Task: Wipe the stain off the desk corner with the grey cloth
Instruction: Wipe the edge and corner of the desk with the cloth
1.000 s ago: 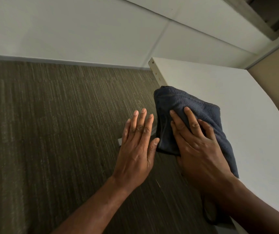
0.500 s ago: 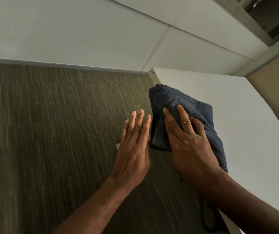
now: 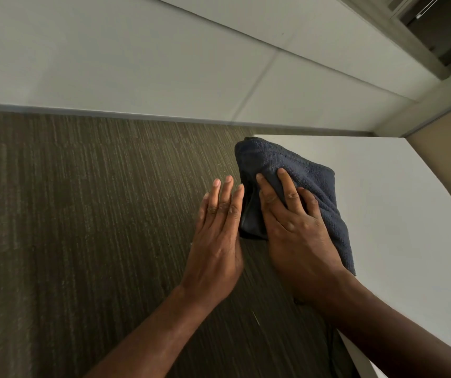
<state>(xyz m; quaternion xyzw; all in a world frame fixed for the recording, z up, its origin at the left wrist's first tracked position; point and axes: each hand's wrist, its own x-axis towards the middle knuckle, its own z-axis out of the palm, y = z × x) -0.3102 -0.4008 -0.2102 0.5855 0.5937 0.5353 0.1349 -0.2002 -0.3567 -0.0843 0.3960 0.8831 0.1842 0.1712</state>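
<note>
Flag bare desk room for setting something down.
Free: white desk top right of the folded dark grey cloth, from back wall to curved edge. Crowded: the left corner, where the right hand presses the cloth and the left hand sits alongside.

cloth (image 3: 311,173) on desk (image 3: 399,203) corner

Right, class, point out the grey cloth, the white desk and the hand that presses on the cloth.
grey cloth (image 3: 273,159): head view, bare fold beyond the fingertips.
desk (image 3: 396,214): head view, bare white top right of the cloth.
right hand (image 3: 295,233): head view, back of the hand.
</note>
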